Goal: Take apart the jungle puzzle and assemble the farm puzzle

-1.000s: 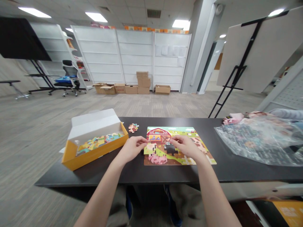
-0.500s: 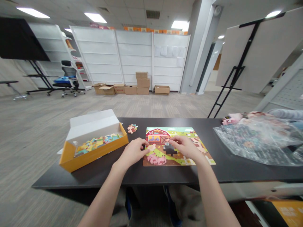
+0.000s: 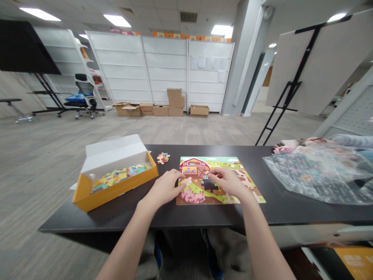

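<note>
A farm-scene jigsaw puzzle (image 3: 194,197) lies flat on the black table, with a barn, a pig and a cow on it. Dark tabletop shows through a piece-shaped gap (image 3: 210,186) near its middle. My right hand (image 3: 227,180) is over the puzzle, fingertips pinched on a small puzzle piece (image 3: 205,177) at the gap's upper edge; the fingers partly cover it. Along the puzzle's left edge rests my left hand (image 3: 168,185), thumb and fingers apart, fingertips touching the puzzle. Beyond it lie loose joined puzzle pieces (image 3: 163,158).
On the left stands an open yellow box (image 3: 116,191) with several puzzle pieces (image 3: 119,175) inside and its white lid raised. Clear plastic bags (image 3: 317,175) cover the table's right side. The black table's (image 3: 140,221) front edge is close to me.
My left hand has shifted very slightly at the puzzle's left edge. My right hand stays almost in the same place above the gap.
</note>
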Demonstrator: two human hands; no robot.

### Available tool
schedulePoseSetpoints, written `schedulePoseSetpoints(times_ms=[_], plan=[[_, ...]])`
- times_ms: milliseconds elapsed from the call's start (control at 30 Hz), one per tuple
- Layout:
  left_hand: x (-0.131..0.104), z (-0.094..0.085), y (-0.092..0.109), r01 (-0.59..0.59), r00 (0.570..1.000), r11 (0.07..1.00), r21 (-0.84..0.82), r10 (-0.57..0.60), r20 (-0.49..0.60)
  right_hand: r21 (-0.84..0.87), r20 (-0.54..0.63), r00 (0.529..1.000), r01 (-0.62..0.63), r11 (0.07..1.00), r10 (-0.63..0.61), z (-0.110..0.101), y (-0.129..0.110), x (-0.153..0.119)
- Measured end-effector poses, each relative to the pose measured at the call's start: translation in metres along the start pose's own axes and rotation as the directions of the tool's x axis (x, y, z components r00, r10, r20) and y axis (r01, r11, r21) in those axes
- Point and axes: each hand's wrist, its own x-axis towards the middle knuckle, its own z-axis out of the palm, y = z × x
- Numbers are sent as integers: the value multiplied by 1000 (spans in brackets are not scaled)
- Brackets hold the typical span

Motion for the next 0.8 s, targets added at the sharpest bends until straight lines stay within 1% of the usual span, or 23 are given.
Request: schedulePoseSetpoints(times_ms=[100,333,467,533,633,700,800], plan=[[0,1,3,-20,999,999,28,20,25,7,5,1000,4,1000,-4,1,2,1],[2,0,5,-2,997,998,64,-3,74,-39,7,1000,5,999,-5,1,3,1],[3,-1,9,24,997,994,110,-33,75,-61,20,1000,16,998,-15,1,0,2],[4,-1,9,25,997,994,108,-33,71,-63,29,999,22,998,-20,1,-1,2],[5,1,3,12,997,998,61,-16,71,-74,33,999,24,997,-22,2,-1,3],[6,3,-2,10,999,1000,20,-11,44,-84,31,999,19,996,-16,3,-1,3],[6,4,-8,51,998,998,-22,-52,-45,-92,22,1000,24,996,-22,3,1,3]])
